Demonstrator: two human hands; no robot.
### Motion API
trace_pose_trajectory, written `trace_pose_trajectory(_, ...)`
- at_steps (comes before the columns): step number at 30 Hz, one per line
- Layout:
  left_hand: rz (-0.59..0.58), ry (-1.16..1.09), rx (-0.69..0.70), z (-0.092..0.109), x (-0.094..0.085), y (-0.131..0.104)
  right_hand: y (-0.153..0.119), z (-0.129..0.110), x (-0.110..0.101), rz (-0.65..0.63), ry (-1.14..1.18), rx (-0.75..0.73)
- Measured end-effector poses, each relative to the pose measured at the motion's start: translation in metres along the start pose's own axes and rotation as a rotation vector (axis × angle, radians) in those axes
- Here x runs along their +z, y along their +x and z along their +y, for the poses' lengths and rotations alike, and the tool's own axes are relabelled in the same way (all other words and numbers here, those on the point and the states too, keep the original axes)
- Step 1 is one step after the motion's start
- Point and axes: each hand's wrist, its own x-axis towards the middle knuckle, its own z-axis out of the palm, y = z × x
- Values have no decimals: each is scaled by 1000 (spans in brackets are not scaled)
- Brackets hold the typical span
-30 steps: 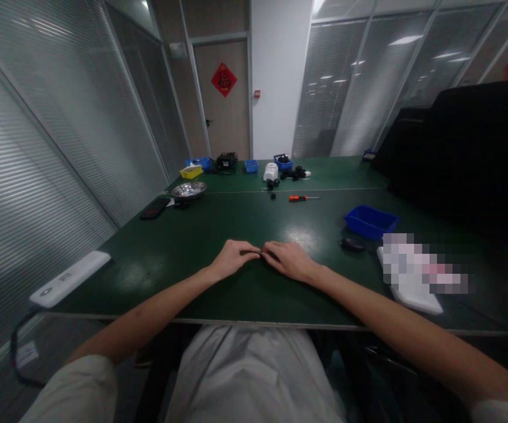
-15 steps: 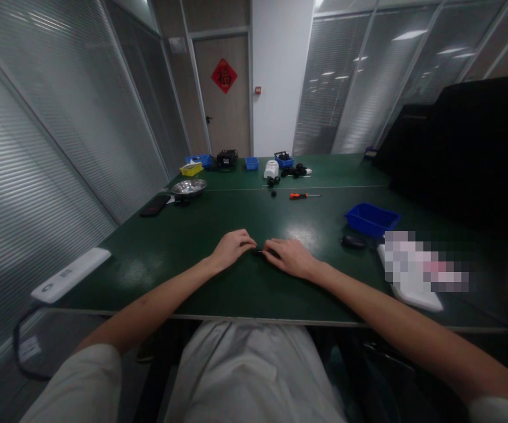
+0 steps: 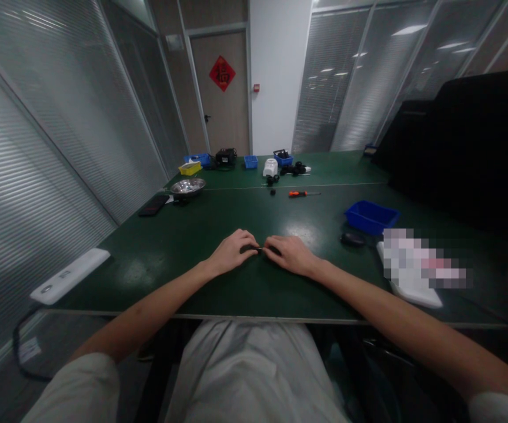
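My left hand (image 3: 233, 251) rests low over the green table (image 3: 219, 294), its thumb and fingertips pinched together. Facing it, my right hand (image 3: 293, 255) is closed in the same way, the fingertips almost meeting those of the left. A small thin piece (image 3: 261, 249), dark with a lighter glint, shows in the narrow gap between the two pinches. Most of it is covered by my fingers, so its kind cannot be made out.
To the right are a blue tray (image 3: 371, 217), a black computer mouse (image 3: 353, 238) and a white slab (image 3: 408, 288). An orange-handled screwdriver (image 3: 298, 194) lies farther back. A metal bowl (image 3: 187, 187) and a dark phone (image 3: 154, 205) sit left; a white power strip (image 3: 71, 276) lies at the left edge.
The fingertips of my left hand have shifted slightly right, towards the right hand, and a light glint now shows between them. The right hand has hardly moved.
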Motion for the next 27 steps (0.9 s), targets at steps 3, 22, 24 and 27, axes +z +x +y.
trace_pose_trajectory(3,-2,-21,-15,-6,-1,0,0,0,-1,11,5,6)
trace_pose_trajectory(22,218,544,-1050,-164,-180,-134,-2,4,-2,13,49,22)
trace_pose_trajectory(24,216,563,-1105,-167,-190,-146,-2,5,-1,12,50,26)
trace_pose_trajectory(27,222,562,-1120,-168,-194,-151,-2,5,-2,11,50,26)
